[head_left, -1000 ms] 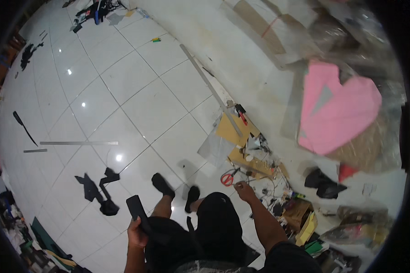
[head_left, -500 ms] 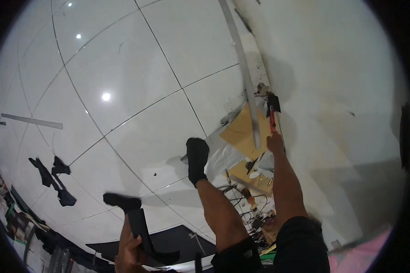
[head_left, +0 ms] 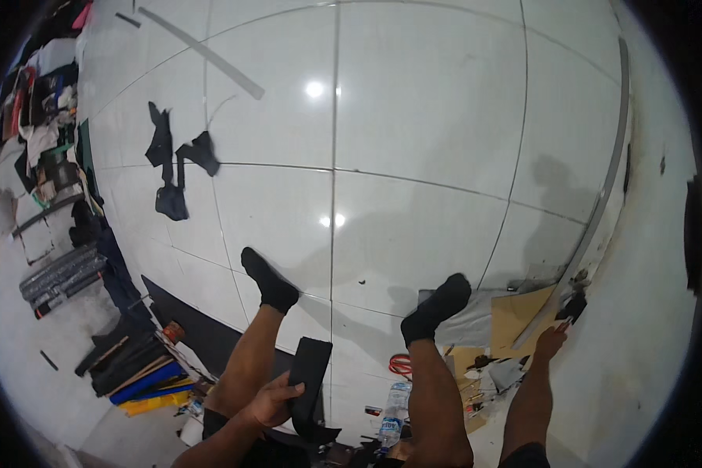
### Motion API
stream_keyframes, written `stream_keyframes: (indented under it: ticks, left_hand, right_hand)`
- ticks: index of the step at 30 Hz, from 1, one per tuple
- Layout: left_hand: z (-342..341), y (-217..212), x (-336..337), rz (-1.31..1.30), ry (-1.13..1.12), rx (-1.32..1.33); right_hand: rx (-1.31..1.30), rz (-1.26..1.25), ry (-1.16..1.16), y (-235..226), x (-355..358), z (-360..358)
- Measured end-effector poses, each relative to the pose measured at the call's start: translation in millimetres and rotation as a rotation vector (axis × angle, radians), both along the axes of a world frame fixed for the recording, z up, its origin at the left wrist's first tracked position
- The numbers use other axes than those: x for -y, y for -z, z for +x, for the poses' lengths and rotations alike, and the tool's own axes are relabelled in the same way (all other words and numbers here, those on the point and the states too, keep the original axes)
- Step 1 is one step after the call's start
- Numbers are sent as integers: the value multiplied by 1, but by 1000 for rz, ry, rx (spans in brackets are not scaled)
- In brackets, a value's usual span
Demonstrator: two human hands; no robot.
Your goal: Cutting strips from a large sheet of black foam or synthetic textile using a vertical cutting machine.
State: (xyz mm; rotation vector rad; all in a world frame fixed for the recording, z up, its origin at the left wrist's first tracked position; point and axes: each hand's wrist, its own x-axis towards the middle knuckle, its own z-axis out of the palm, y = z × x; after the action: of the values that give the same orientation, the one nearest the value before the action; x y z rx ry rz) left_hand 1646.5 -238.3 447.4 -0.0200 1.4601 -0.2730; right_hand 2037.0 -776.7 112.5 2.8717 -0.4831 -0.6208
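Observation:
In the lower middle, my left hand point(head_left: 276, 399) is closed on a black strip of material point(head_left: 310, 370), thumb on top. The strip's wide flat end points up and its lower end curls to the right. My right arm reaches to the base of the wall. There my right hand point(head_left: 551, 343) is closed around a slim red tool point(head_left: 566, 324), whose kind is too small to make out. Just beyond it is a small black object point(head_left: 573, 306), beside a tan board point(head_left: 515, 316) and a long grey strip point(head_left: 540, 316).
Red-handled scissors point(head_left: 400, 364) and a plastic bottle point(head_left: 395, 409) lie by my right leg. Black cut scraps point(head_left: 168, 168) and a grey strip point(head_left: 210, 58) lie on the tiles. Stacked rolls and cloth point(head_left: 66, 277) line the left side; a wall point(head_left: 655, 312) bounds the right.
The view has swung to the left, showing more of the stacked goods. My left hand with the black strip appears nearer the middle. My right hand remains by the wall, holding the red tool.

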Motion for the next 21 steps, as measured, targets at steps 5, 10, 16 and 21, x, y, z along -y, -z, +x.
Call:
stream_keyframes:
  ticks: [5, 10, 16, 21]
  left_hand:
    - [-42, -49, -25, 26, -211, 57]
    - [-101, -96, -101, 127, -434, 199]
    - [-224, -159, -254, 431, -581, 83]
    - [-303, -203, -388, 646, -664, -65]
  right_hand:
    - [-164, 179, -293, -97, -164, -46]
    - [-186, 381, -470, -187, -352, -85]
    - [-231, 507, -909, -265, -619, -145]
    - [-303, 696, -830, -352, -820, -181]
